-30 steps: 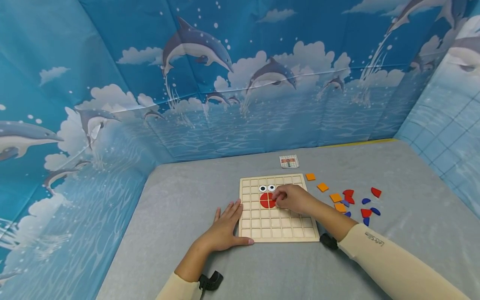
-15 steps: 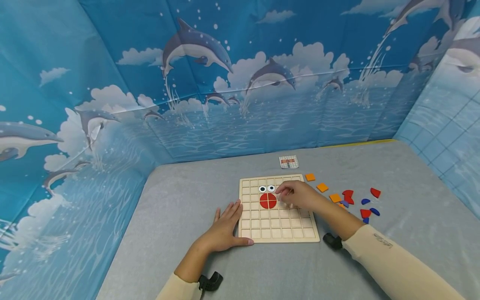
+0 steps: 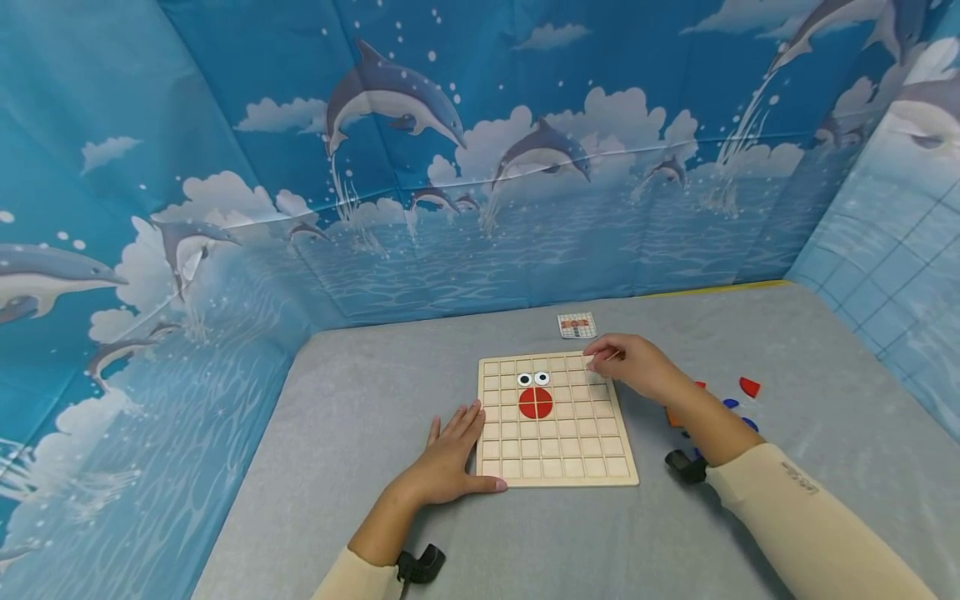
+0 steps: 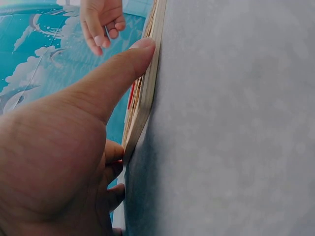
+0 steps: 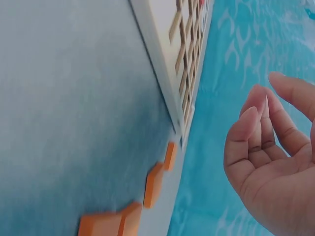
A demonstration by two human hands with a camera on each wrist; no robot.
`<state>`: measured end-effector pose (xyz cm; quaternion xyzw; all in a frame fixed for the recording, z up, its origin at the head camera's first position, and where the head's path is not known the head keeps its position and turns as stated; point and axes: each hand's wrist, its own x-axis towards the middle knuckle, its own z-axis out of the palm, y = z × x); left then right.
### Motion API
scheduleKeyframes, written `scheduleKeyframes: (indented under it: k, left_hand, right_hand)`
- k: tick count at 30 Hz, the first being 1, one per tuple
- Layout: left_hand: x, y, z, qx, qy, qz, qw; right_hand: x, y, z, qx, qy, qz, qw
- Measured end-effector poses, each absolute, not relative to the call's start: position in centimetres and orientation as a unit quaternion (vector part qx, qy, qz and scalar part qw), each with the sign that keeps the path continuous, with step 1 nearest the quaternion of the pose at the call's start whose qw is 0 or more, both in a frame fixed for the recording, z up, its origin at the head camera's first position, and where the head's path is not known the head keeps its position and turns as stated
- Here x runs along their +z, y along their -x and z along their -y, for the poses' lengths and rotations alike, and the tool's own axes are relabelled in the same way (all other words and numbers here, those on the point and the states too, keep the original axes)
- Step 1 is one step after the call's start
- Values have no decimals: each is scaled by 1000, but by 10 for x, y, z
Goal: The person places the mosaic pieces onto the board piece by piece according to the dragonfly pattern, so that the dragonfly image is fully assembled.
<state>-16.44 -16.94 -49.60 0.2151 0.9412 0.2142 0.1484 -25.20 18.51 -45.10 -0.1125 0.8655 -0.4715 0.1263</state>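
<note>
A wooden grid board (image 3: 558, 467) lies on the grey cloth. Four red quarter pieces form a disc (image 3: 536, 403) on it, with two white-and-black eye pieces (image 3: 533, 379) just above. My left hand (image 3: 448, 462) is spread along the board's left side, its thumb extended over the near edge. In the left wrist view that thumb (image 4: 142, 46) touches the board's rim. My right hand (image 3: 637, 367) hovers over the board's far right corner. The right wrist view shows its fingers (image 5: 243, 128) loosely bent, thumb apart, nothing between them.
A small pattern card (image 3: 577, 325) lies beyond the board. Orange squares (image 5: 153, 184) lie to its right, mostly hidden under my right arm in the head view. Red pieces (image 3: 749, 387) and blue pieces (image 3: 731, 403) are scattered farther right. A dolphin-print curtain (image 3: 450, 267) stands behind.
My right hand has left the red disc and moved right and away toward the board's far right corner, its arm now covering the orange squares. The left hand stays in place.
</note>
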Motion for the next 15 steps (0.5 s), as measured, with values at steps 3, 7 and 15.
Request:
scheduleKeyframes:
  k: [3,7,15]
  left_hand:
    - [-496,164,169,213,-215,-941,149]
    - [-495,164,169,213,-214,-941,151]
    - [-495,164,169,214,-214,-941,149]
  right_hand:
    - [-450,255,-195,-471,100,-868,122]
    - [-451,260,-205,-466,81,-873,120]
    - [-457,270,-221,-488,54,-860,141]
